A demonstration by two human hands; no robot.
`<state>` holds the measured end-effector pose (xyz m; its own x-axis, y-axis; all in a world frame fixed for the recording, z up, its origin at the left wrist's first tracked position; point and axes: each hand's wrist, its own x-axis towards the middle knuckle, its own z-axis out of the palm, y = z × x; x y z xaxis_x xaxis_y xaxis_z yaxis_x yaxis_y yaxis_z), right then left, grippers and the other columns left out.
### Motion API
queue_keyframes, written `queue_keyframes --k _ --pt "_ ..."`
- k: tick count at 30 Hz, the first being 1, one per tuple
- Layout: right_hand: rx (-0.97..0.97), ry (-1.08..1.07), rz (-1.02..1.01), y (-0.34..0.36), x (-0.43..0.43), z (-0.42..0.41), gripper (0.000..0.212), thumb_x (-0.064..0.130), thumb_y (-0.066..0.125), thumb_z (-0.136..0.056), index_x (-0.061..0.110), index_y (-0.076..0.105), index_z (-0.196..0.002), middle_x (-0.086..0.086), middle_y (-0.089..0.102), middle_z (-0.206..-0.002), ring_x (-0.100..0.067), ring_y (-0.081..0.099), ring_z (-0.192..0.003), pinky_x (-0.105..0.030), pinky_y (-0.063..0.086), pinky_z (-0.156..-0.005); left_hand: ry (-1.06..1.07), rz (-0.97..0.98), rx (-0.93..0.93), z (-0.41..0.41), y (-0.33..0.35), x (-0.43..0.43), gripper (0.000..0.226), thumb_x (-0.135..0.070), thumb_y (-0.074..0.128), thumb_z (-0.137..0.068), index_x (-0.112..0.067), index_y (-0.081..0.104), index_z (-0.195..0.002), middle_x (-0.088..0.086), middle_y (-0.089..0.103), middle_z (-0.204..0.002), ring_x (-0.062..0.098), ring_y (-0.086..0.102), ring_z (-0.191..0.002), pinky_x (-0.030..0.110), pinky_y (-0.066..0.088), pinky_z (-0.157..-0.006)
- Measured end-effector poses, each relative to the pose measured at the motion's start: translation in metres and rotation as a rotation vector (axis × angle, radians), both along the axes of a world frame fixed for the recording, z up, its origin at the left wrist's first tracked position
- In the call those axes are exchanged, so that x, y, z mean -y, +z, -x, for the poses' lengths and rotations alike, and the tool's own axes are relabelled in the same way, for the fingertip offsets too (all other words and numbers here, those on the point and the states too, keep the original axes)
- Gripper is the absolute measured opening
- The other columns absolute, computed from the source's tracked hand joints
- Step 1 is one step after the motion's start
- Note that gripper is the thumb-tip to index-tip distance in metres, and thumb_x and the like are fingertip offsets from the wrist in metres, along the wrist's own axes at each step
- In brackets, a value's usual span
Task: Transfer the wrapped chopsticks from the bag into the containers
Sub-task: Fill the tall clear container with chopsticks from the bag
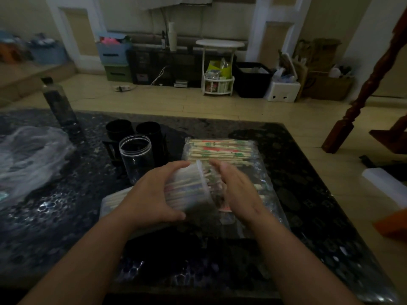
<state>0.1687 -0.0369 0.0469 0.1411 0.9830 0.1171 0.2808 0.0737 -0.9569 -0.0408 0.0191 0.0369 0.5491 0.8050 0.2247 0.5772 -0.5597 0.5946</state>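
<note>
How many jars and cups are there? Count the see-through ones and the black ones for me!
See-through: 2, the standing jar and the tilted jar gripped by the left hand.
Black: 2, the left cup and the right cup.
Total: 4

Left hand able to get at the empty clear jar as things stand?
Probably not yet: the left hand grips the chopstick-filled container. The path to the empty clear jar itself looks open.
</note>
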Motion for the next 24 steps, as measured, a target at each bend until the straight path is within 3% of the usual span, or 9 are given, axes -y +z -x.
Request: queue_keyframes --k 3,5,8,11,14,16,19,24 --pt "0.091 -0.256 -0.015 -0.009 -0.008 -0.015 0.021 0.029 0.05 -0.096 0.027 0.068 -0.086 0.008 0.069 -0.087 -0.013 0.064 -0.087 -0.039 0.053 -0.081 0.012 -0.026 0.053 0.002 0.002 -0.002 0.102 -0.049 0.083 -0.044 -0.059 0.034 -0.133 -0.019 0.05 -0.129 0.003 0.051 -0.114 0.034 0.046 -0.096" --pt "0.226 -0.282 0.087 -0.012 -0.009 -0.026 0.02 0.024 0.054 -0.094 0.022 0.064 -0.077 0.001 0.068 -0.079 -0.022 0.065 -0.079 -0.048 0.055 -0.077 0.019 -0.045 0.088 0.003 0.003 -0.003 0.1 -0.048 0.082 -0.043 -0.062 0.034 -0.129 -0.022 0.051 -0.127 0.0 0.051 -0.113 0.029 0.044 -0.096" --pt "0.391 -0.155 0.317 -0.014 -0.005 -0.034 0.019 0.025 0.057 -0.095 0.023 0.059 -0.076 -0.002 0.068 -0.079 -0.025 0.067 -0.076 -0.048 0.057 -0.076 0.027 -0.051 0.116 0.006 0.004 -0.004 0.098 -0.047 0.083 -0.043 -0.067 0.033 -0.125 -0.031 0.048 -0.124 -0.007 0.048 -0.112 0.021 0.041 -0.091" --pt "0.687 0.049 0.528 -0.018 -0.001 -0.032 0.02 0.028 0.058 -0.094 0.021 0.056 -0.075 -0.009 0.071 -0.092 -0.028 0.068 -0.082 -0.033 0.055 -0.075 0.036 -0.059 0.134 0.007 0.006 -0.004 0.097 -0.049 0.082 -0.042 -0.07 0.033 -0.122 -0.043 0.043 -0.122 -0.015 0.047 -0.11 0.01 0.037 -0.088" --pt "0.886 0.163 0.702 -0.03 0.005 -0.025 0.02 0.028 0.055 -0.095 0.013 0.069 -0.099 -0.015 0.069 -0.111 -0.029 0.066 -0.1 -0.027 0.047 -0.081 0.041 -0.07 0.158 0.007 0.008 -0.003 0.096 -0.05 0.081 -0.042 -0.072 0.032 -0.121 -0.05 0.041 -0.12 -0.024 0.043 -0.11 -0.002 0.032 -0.086" --pt "0.911 0.137 0.789 -0.045 0.007 -0.023 0.035 0.03 0.054 -0.095 0.005 0.065 -0.117 -0.017 0.064 -0.122 -0.031 0.062 -0.112 -0.03 0.047 -0.089 0.037 -0.065 0.171 0.007 0.009 -0.003 0.095 -0.049 0.08 -0.042 -0.073 0.032 -0.121 -0.053 0.038 -0.12 -0.027 0.04 -0.11 -0.005 0.029 -0.085" --pt "0.816 0.079 0.849 -0.068 0.006 -0.021 0.047 0.044 0.054 -0.092 0.011 0.062 -0.124 -0.012 0.062 -0.127 -0.029 0.06 -0.114 -0.034 0.046 -0.095 0.033 -0.048 0.179 0.008 0.01 -0.002 0.095 -0.048 0.081 -0.043 -0.072 0.033 -0.121 -0.054 0.037 -0.118 -0.028 0.04 -0.109 -0.006 0.028 -0.083" --pt "0.603 -0.057 0.629 -0.083 -0.006 -0.014 0.039 0.055 0.051 -0.091 0.02 0.063 -0.101 -0.006 0.068 -0.113 -0.026 0.063 -0.104 -0.032 0.047 -0.085 0.032 -0.041 0.181 0.008 0.01 -0.003 0.095 -0.046 0.082 -0.043 -0.072 0.034 -0.12 -0.056 0.037 -0.117 -0.029 0.039 -0.108 -0.007 0.027 -0.083"
